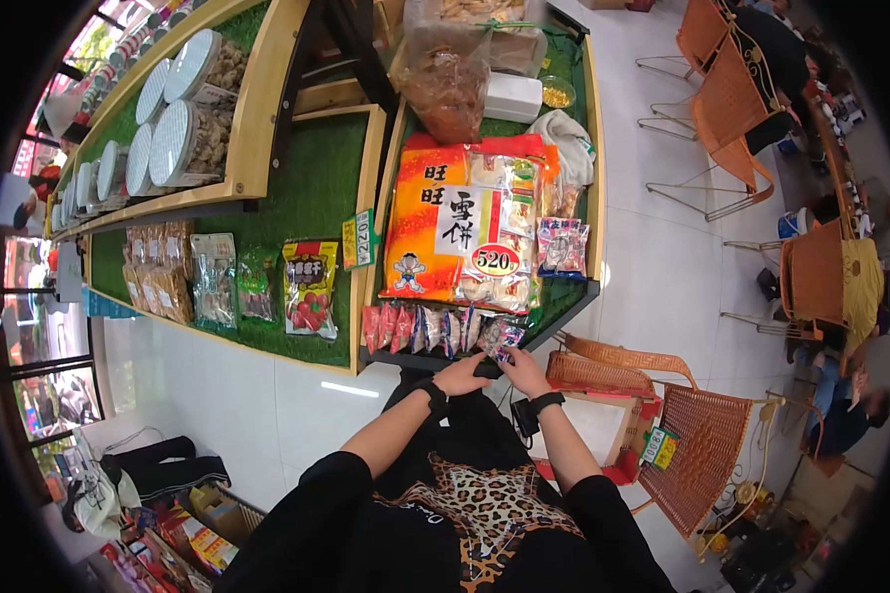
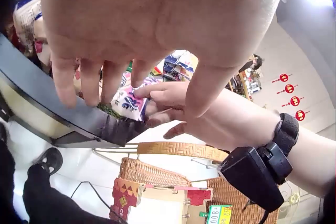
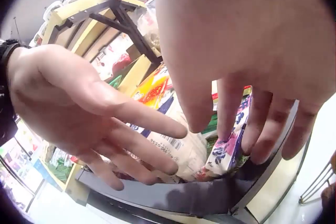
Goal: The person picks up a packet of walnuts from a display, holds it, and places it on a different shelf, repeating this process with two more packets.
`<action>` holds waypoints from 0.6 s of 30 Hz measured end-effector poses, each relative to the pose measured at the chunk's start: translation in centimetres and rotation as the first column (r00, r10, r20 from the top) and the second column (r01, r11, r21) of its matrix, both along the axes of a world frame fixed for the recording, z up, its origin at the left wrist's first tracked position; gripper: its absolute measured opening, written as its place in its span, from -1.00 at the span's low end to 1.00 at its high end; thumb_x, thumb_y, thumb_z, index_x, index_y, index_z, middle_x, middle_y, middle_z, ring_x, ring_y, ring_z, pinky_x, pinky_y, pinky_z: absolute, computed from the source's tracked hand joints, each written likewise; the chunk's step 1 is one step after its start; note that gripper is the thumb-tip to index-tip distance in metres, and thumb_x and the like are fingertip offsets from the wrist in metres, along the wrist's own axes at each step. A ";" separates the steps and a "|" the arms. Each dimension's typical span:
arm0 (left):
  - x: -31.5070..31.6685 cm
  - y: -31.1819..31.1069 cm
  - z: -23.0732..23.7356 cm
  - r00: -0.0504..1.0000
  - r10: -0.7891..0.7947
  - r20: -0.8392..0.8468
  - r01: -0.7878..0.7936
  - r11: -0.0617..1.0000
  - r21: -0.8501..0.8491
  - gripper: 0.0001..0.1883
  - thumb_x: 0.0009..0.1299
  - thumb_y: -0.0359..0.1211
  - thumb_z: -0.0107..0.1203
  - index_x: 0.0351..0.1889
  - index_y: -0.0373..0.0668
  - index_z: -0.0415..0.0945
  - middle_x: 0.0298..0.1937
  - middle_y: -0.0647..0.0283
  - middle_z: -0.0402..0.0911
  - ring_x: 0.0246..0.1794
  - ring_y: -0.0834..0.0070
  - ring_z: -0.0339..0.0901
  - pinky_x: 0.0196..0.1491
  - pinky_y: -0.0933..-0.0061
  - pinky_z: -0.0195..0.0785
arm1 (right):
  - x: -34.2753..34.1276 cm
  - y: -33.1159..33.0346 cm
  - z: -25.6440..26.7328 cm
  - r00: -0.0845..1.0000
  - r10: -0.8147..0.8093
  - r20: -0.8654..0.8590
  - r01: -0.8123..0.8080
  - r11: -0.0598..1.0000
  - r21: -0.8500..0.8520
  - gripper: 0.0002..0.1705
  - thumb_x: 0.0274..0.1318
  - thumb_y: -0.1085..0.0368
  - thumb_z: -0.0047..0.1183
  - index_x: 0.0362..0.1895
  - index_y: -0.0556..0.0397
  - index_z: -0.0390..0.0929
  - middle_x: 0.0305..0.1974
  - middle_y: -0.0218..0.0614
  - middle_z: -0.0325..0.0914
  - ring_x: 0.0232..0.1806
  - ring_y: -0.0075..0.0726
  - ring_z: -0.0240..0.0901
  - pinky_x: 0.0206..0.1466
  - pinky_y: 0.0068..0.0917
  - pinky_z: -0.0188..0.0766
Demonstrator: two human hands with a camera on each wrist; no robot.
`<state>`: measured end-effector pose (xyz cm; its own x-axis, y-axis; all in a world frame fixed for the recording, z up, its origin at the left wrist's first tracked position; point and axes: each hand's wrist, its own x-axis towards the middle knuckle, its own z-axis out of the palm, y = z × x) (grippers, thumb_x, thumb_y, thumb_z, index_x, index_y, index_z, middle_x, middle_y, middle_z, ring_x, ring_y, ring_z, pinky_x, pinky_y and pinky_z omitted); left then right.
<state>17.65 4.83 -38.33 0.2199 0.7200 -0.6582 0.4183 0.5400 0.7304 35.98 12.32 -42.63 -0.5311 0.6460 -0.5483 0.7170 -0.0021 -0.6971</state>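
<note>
A row of small snack packets (image 1: 435,329) stands along the near edge of the display stand, the left ones pink. At its right end is a white and purple snack packet (image 1: 501,338). My right hand (image 1: 524,374) is at this packet; in the right wrist view its fingers (image 3: 227,106) extend down over the packet, overlapping it. My left hand (image 1: 462,376) hovers at the stand's edge just left of it, fingers spread and fairly straight, holding nothing. Behind the row lies a large orange rice cracker bag (image 1: 425,232) marked 520g.
A smaller snack bag (image 1: 564,247) lies right of the large bag. To the left, a green-lined tray (image 1: 311,173) holds several bags; lidded jars (image 1: 193,64) stand on the shelf above. A wicker chair (image 1: 702,450) and a red-edged box (image 1: 588,430) stand at right.
</note>
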 end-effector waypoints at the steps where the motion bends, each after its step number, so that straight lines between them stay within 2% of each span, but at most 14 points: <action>1: 0.6 -0.4 -1.0 0.999 0.033 0.013 -0.033 0.999 0.006 -0.12 0.20 -0.07 0.19 0.37 -0.37 0.06 0.28 -0.17 0.30 0.29 0.11 0.30 0.29 0.33 0.14 | -0.4 -0.2 0.4 1.000 -0.006 0.020 0.005 1.000 0.017 -0.51 0.03 0.14 0.07 0.07 0.04 0.49 -0.11 0.04 0.46 -0.02 0.13 0.41 0.05 -0.15 0.36; 5: 1.4 -0.7 -1.0 0.997 0.064 0.043 -0.063 0.998 -0.017 -0.08 0.17 -0.06 0.17 0.38 -0.37 0.03 0.31 -0.20 0.25 0.34 0.07 0.23 0.33 0.31 0.08 | -1.0 -0.8 1.2 1.000 -0.014 0.005 0.013 0.999 0.036 -0.50 0.02 0.15 0.09 0.07 0.09 0.50 -0.07 0.02 0.44 0.00 0.11 0.40 0.07 -0.19 0.36; 7: 1.5 -0.8 -0.1 0.995 0.089 0.042 -0.091 0.995 0.032 -0.09 0.17 -0.06 0.17 0.38 -0.37 0.03 0.25 -0.23 0.32 0.28 0.04 0.31 0.28 0.29 0.16 | -1.0 -1.1 0.2 0.990 -0.061 -0.130 0.055 0.998 -0.043 -0.52 0.06 0.23 0.09 0.09 0.15 0.47 -0.01 0.01 0.39 -0.02 0.00 0.41 0.06 -0.29 0.37; 8: 1.2 -0.5 0.3 0.995 0.093 0.037 -0.095 0.995 0.042 -0.09 0.17 -0.06 0.17 0.38 -0.37 0.03 0.25 -0.23 0.32 0.28 0.04 0.31 0.28 0.29 0.16 | -0.8 -1.2 -0.1 0.989 -0.055 -0.137 0.051 0.998 -0.034 -0.52 0.06 0.23 0.09 0.09 0.15 0.47 -0.01 0.01 0.39 -0.02 0.00 0.41 0.06 -0.29 0.37; 10: 0.8 -0.1 0.8 0.995 0.089 -0.050 -0.092 0.994 -0.063 -0.08 0.22 -0.09 0.18 0.37 -0.46 -0.03 0.29 -0.26 0.27 0.29 0.06 0.29 0.30 0.35 0.13 | -1.0 -0.6 1.2 0.951 -0.074 -0.302 0.088 0.995 0.036 -0.55 0.07 0.31 0.07 0.08 0.18 0.46 0.06 0.01 0.36 0.06 0.00 0.38 0.10 -0.29 0.35; 11: 0.7 -0.4 0.4 0.984 0.119 -0.136 -0.116 0.993 0.030 -0.10 0.23 -0.10 0.17 0.36 -0.46 -0.03 0.22 -0.27 0.34 0.25 0.03 0.34 0.26 0.32 0.18 | -0.7 -0.4 2.1 0.963 -0.011 -0.269 0.053 0.987 0.149 -0.58 0.07 0.36 0.06 0.06 0.19 0.46 0.09 -0.03 0.37 0.09 -0.01 0.38 0.12 -0.29 0.34; 12: 0.3 -0.3 0.5 0.982 0.127 -0.138 -0.122 0.992 0.043 -0.10 0.23 -0.10 0.17 0.36 -0.46 -0.03 0.22 -0.27 0.34 0.25 0.03 0.34 0.26 0.32 0.18 | -0.6 -0.1 3.9 0.962 -0.001 -0.273 0.047 0.986 0.162 -0.58 0.07 0.36 0.06 0.06 0.19 0.46 0.09 -0.03 0.37 0.09 -0.01 0.38 0.12 -0.29 0.34; 14: -0.5 0.1 1.0 0.966 0.248 -0.076 -0.237 0.963 0.129 -0.11 0.22 -0.14 0.19 0.36 -0.45 -0.02 0.20 -0.27 0.36 0.25 0.03 0.34 0.26 0.29 0.18 | -0.2 0.6 7.8 0.951 0.055 -0.303 -0.016 0.992 0.128 -0.58 0.07 0.30 0.06 0.03 0.21 0.49 0.06 -0.05 0.42 0.08 0.06 0.39 0.14 -0.28 0.32; 15: -0.8 0.6 3.9 0.947 0.289 -0.142 -0.269 0.952 0.146 -0.06 0.18 -0.15 0.24 0.38 -0.41 -0.05 0.25 -0.27 0.29 0.30 0.02 0.28 0.30 0.29 0.13 | 0.1 0.9 10.8 0.950 0.105 -0.293 -0.053 0.982 0.182 -0.62 0.11 0.30 0.05 0.02 0.16 0.50 0.04 -0.08 0.44 0.06 0.04 0.40 0.13 -0.32 0.32; 16: -1.2 0.6 5.3 0.945 0.297 -0.137 -0.273 0.947 0.169 -0.06 0.18 -0.15 0.24 0.38 -0.41 -0.05 0.25 -0.27 0.29 0.30 0.02 0.28 0.30 0.29 0.13 | 0.6 1.3 13.1 0.949 0.116 -0.293 -0.057 0.977 0.205 -0.62 0.11 0.30 0.05 0.02 0.16 0.50 0.04 -0.08 0.44 0.06 0.04 0.40 0.13 -0.32 0.32; 18: -2.1 0.6 7.2 0.945 0.289 -0.151 -0.210 0.893 0.397 0.01 0.11 -0.13 0.27 0.39 -0.39 -0.09 0.29 -0.23 0.25 0.28 -0.03 0.27 0.28 0.25 0.17 | 1.7 1.7 17.0 0.913 0.182 -0.366 -0.108 0.971 0.212 -0.68 0.14 0.32 0.03 -0.01 0.12 0.55 0.02 -0.11 0.47 0.04 -0.02 0.43 0.12 -0.34 0.33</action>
<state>15.54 5.38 -31.13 -0.1074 0.9331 -0.3432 0.4645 0.3523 0.8125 37.64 14.07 -25.67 -0.7708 0.6152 -0.1655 0.3798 0.2352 -0.8947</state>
